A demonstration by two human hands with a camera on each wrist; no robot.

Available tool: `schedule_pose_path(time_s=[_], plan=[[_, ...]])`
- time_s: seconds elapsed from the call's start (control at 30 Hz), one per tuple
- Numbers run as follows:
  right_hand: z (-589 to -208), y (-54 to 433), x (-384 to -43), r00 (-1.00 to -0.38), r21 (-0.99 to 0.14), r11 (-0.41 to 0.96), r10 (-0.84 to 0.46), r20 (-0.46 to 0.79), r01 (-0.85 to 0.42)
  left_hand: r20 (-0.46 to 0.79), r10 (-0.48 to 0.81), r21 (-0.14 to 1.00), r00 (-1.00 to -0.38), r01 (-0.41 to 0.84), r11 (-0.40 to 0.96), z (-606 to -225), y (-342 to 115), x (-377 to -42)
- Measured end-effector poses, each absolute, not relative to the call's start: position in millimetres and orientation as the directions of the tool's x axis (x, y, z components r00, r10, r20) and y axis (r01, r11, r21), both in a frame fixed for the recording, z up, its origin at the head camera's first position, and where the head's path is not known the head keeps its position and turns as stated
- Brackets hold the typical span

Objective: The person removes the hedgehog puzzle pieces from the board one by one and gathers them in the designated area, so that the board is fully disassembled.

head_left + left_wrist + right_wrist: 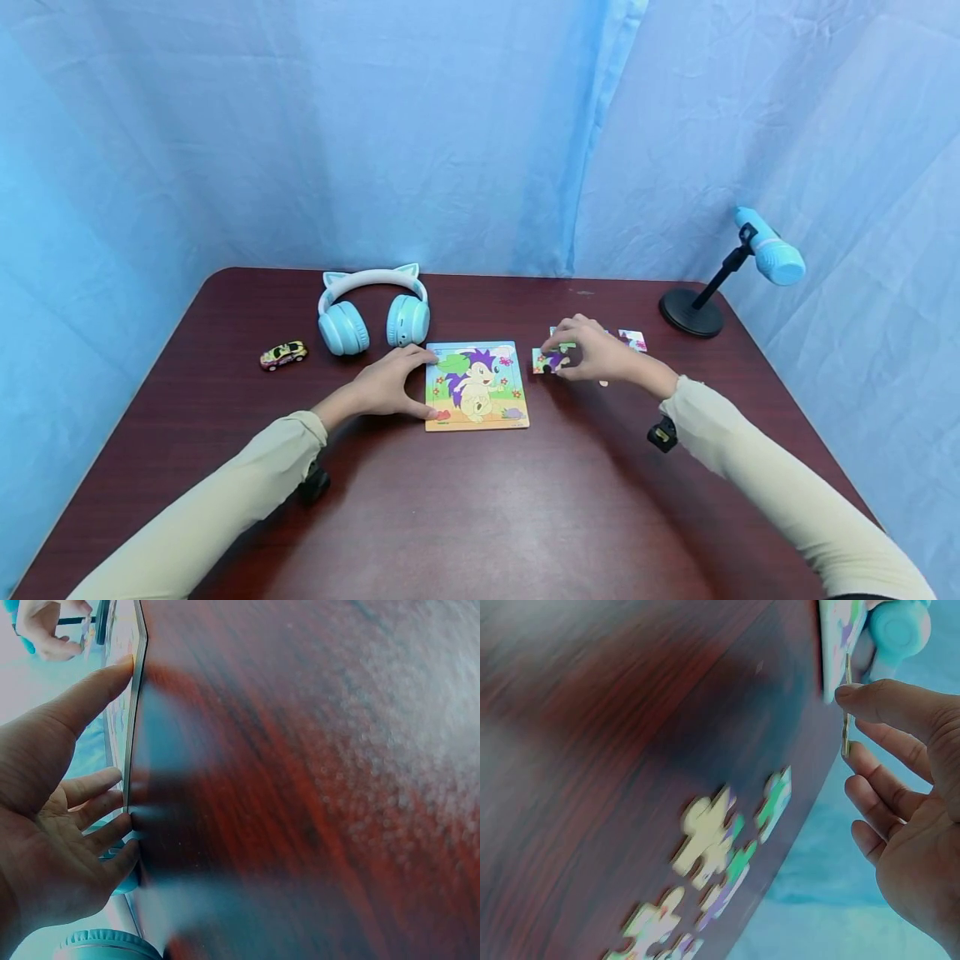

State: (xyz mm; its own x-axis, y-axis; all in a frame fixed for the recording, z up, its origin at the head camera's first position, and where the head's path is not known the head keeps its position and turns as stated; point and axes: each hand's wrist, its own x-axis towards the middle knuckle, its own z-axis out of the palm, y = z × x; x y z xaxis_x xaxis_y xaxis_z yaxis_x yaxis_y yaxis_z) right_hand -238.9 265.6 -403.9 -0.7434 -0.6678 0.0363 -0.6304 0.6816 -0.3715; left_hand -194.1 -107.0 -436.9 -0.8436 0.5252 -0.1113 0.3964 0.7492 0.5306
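Note:
A jigsaw board (477,387) with a purple-haired hedgehog picture lies flat on the table. My left hand (386,385) rests at its left side, thumb near the lower corner and fingers near the upper one. In the left wrist view, the thumb and spread fingertips of the left hand (64,817) touch the board's edge. Just right of the board, my right hand (596,350) pinches a jigsaw piece (538,362) between thumb and fingers. That jigsaw piece (846,735) appears edge-on, above the table, in the right wrist view. Several loose pieces (705,832) lie nearby, partly hidden by the hand in the head view.
Cat-ear headphones (407,320) lie behind the board to the left. A yellow toy car (283,356) is farther left. At the back right, a blue microphone (776,257) stands on a black round base (690,313). Blue curtains (450,133) hang behind the table.

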Motion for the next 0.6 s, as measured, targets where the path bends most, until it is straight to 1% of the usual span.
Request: schedule_pose_path(time_s=[0.13, 0.3, 0.6], plan=[[-408, 279, -241, -0.759, -0.353, 0.705, -0.651, 0.023, -0.615, -0.112, 0.525, 0.53, -0.844, 0.396, 0.75, -436, -107, -194], [-413, 289, -240, -0.784, -0.358, 0.734, -0.621, -0.007, -0.578, -0.113, 0.526, 0.526, -0.843, 0.399, 0.751, -435, -107, -194], [-424, 299, -243, -0.796, -0.354, 0.745, -0.605, -0.005, -0.565, -0.114, 0.53, 0.525, -0.841, 0.401, 0.75, -437, -106, -195]])
